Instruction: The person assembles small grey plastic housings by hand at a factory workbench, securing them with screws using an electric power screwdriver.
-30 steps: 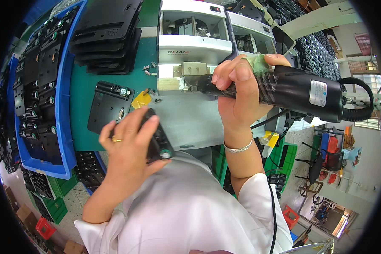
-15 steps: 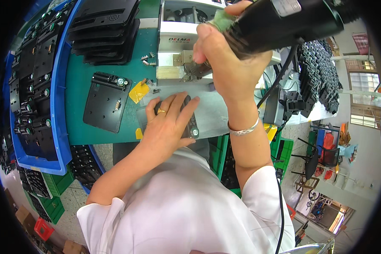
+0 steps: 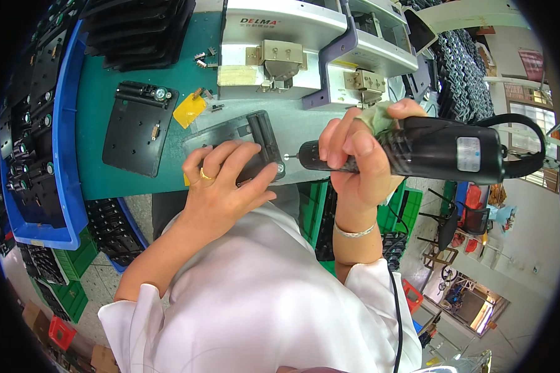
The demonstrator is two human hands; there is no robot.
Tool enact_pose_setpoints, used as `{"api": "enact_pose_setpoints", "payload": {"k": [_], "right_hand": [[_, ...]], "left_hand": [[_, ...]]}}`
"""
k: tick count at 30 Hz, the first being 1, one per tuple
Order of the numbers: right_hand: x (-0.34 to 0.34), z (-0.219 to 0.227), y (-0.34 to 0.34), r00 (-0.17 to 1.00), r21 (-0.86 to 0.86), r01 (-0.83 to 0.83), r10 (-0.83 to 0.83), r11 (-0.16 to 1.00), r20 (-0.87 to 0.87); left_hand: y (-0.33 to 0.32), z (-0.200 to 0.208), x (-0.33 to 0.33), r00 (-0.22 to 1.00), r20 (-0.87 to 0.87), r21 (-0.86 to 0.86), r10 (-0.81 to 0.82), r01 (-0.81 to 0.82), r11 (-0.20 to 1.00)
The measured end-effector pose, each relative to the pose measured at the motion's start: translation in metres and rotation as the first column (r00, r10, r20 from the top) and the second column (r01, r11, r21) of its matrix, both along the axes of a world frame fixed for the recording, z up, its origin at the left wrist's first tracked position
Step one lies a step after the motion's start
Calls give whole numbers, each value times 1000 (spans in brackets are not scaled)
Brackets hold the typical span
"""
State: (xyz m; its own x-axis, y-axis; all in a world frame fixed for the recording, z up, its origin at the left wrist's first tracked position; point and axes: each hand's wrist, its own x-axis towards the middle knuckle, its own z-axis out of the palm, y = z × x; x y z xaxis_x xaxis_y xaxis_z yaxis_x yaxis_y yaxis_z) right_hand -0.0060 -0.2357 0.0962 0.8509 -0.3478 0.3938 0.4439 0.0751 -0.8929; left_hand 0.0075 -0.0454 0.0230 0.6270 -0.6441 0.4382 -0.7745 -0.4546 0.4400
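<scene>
My right hand [image 3: 370, 155] is wrapped round a black electric screwdriver [image 3: 445, 144], with a pale green scrap of cloth or tape between its fingers and the grip. The tool lies level, its bright metal tip pointing left. That tip is close to the right edge of a black plastic panel [image 3: 266, 133]; whether they touch I cannot tell. My left hand [image 3: 221, 186], fingers apart, rests on this panel and hides its lower left part. A long raised housing and a small round green part show along the panel's right side.
A similar panel [image 3: 137, 137] lies left on the green mat. Beside it are yellow film [image 3: 190, 110] and small metal parts [image 3: 206, 57]. White screw-feeder machines [image 3: 280, 28] stand behind. A blue bin [image 3: 68, 124] of panels is far left; stacked black covers [image 3: 137, 28] lie behind.
My right hand has brought the screwdriver down and back from the feeder to beside the panel, turning its tip leftward. My left hand stays on the panel, fingers more curled.
</scene>
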Motion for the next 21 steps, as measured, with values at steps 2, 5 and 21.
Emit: {"api": "enact_pose_setpoints", "payload": {"k": [2,5,21], "right_hand": [[-4,-8,1,1000,-16,16,-17,1000,-26],[-5,-14,4,1000,-20,19,-19,1000,-17],[-10,-33,18,993,-130,91,-80,987,89]], "left_hand": [[0,-7,-2,994,110,6,-26,26,1000],[-2,-11,-3,987,160,18,-16,13,1000],[-1,-15,-2,993,119,10,-5,4,1000]]}}
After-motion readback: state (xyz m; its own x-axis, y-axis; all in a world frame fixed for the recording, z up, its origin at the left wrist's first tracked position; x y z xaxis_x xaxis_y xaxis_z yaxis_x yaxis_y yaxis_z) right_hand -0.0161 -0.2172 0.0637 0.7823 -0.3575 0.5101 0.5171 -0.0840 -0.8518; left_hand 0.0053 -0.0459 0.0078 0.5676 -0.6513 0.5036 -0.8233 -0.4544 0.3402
